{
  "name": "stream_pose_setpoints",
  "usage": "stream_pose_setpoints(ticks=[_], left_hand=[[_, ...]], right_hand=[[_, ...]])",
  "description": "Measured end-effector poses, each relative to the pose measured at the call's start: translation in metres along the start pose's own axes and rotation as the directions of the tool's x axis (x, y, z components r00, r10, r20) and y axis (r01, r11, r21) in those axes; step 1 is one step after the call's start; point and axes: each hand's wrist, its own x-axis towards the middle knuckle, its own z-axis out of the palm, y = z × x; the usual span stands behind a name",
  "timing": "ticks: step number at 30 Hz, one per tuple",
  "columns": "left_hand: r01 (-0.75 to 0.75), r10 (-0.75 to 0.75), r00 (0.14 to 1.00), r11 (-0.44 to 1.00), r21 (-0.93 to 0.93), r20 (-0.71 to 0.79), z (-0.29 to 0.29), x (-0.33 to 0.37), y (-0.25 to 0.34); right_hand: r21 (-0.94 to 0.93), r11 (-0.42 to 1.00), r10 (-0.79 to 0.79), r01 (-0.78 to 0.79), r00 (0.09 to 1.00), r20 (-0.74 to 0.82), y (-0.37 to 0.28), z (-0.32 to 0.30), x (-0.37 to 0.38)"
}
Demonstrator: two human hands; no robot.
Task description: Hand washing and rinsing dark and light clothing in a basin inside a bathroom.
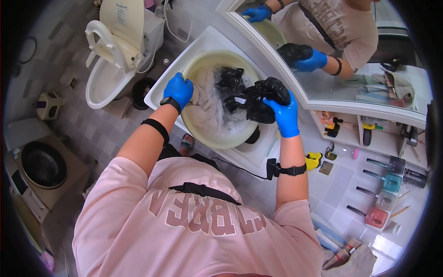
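A pale yellow round basin (217,144) stands in a white sink (202,40), holding sudsy water, a whitish cloth (203,121) and black wet fabric (228,78). My left hand (179,89), in a blue rubber glove, is closed over the basin's left rim, beside a beige part of the cloth. In the same kind of glove, my right hand (284,115) grips a bunched black garment (265,99) at the basin's right side. Part of that garment hangs over the water, and a small white tag (240,99) shows on it. My right fingers are partly hidden behind the fabric.
A mirror cabinet (304,94) juts in at the upper right, reflecting my arms. Below it are shelves (350,129) with small items. A toilet (104,85) stands at the left, near a dark bin (142,92). Several handled brushes (376,216) hang at the right.
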Motion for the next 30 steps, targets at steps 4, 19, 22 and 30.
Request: stream_pose_setpoints(ticks=[4, 19, 22, 30], left_hand=[[-0.002, 0.002, 1.0, 1.0, -0.007, 0.03, -0.003, -0.001, 0.003], [-0.06, 0.06, 0.998, 0.997, 0.048, -0.013, 0.008, 0.004, -0.003], [-0.068, 0.07, 0.996, 0.997, 0.046, -0.063, 0.015, 0.011, -0.012], [-0.139, 0.156, 0.981, 0.98, 0.143, -0.117, 0.019, 0.011, -0.001]], right_hand=[[0.01, 1.0, -0.001, 0.002, 0.997, -0.077, -0.04, -0.024, -0.015], [0.011, 0.995, 0.096, -0.097, 0.945, -0.313, 0.006, -0.123, -0.097], [0.062, 0.988, 0.153, -0.14, 0.91, -0.385, 0.057, -0.132, -0.105], [0.13, 0.92, 0.373, -0.369, 0.727, -0.576, 0.249, -0.114, -0.119]])
